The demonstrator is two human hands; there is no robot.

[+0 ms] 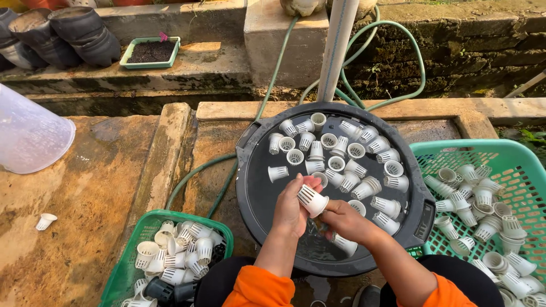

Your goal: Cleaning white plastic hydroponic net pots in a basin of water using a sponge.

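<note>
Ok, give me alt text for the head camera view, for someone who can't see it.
Seen from above, a person's left hand holds a white slotted net cup over a black tub of water full of floating cups, the right hand beside it. Green baskets of cups sit either side.

Both green baskets (149,222) and the clear tub (28,136) run off frame

You were working in an outdoor garden nursery yard: mossy stone wall (455,51), green hose (392,62), black grow bags (62,34), soil-filled seed tray (151,51), baskets of slotted net pots (483,199).
</note>
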